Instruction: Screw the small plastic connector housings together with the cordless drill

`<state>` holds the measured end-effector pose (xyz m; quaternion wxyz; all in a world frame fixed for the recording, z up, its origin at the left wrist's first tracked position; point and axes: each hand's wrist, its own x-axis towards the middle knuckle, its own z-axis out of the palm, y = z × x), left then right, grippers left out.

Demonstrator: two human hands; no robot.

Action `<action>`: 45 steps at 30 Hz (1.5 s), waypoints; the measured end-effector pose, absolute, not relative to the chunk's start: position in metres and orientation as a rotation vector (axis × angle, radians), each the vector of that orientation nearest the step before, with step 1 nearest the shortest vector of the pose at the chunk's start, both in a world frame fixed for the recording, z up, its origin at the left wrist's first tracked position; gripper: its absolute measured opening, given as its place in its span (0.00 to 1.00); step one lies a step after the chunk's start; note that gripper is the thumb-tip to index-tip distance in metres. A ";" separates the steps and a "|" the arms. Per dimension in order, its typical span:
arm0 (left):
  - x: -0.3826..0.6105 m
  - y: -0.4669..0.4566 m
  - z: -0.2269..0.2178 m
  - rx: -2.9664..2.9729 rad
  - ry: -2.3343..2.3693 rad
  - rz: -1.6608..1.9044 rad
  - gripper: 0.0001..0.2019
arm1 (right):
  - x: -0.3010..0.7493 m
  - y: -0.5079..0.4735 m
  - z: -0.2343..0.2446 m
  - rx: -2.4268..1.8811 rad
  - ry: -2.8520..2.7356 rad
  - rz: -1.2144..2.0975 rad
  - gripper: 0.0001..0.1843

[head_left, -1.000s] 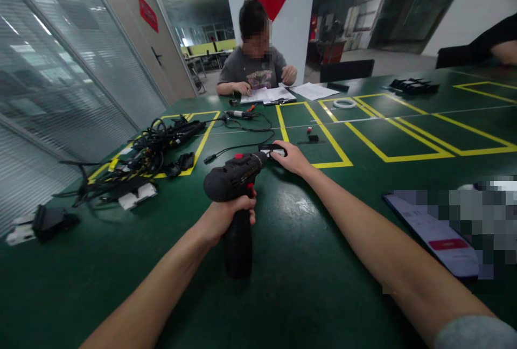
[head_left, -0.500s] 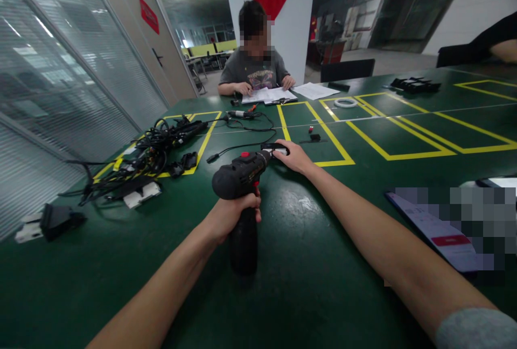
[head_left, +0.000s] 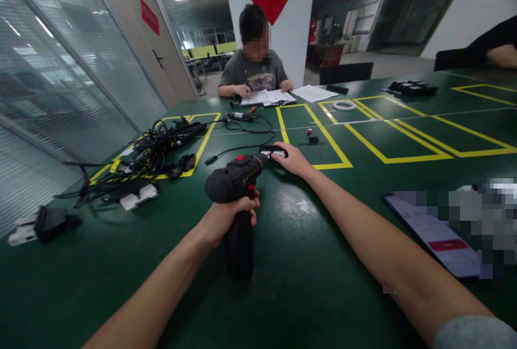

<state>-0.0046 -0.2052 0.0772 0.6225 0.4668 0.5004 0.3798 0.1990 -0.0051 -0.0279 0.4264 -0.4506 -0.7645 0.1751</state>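
My left hand point(head_left: 231, 214) is wrapped round the grip of a black cordless drill point(head_left: 232, 179) with red buttons. The drill's chuck points away from me, toward a small black-and-white part point(head_left: 271, 151). That part is pinched in the fingers of my right hand point(head_left: 291, 159), just above or on the table. Whether the drill's tip touches it I cannot tell, as the contact point is tiny and partly hidden by the chuck. A thin black cable with a plug point(head_left: 211, 160) lies just left of the part.
A tangle of black cables point(head_left: 161, 147) covers the table's left. Black-and-white housings point(head_left: 139, 195) lie nearer me. A phone point(head_left: 434, 236) lies at right. Across the green table point(head_left: 315, 295) sits a person point(head_left: 254, 69) with papers. A tape roll point(head_left: 344, 105) lies within yellow markings.
The drill and my left hand have shifted slightly left, its chuck a little farther from the part. My right hand still holds the part. The view has tilted slightly.
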 end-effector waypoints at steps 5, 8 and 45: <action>-0.006 -0.207 0.078 1.096 1.136 0.862 0.14 | 0.199 -0.005 -0.027 -1.122 -1.874 0.497 0.21; -0.007 -0.209 0.078 1.100 1.146 0.845 0.14 | 0.199 -0.003 -0.028 -1.130 -1.878 0.491 0.21; -0.006 -0.210 0.081 1.129 1.218 0.756 0.13 | 0.198 -0.004 -0.027 -1.129 -1.879 0.509 0.22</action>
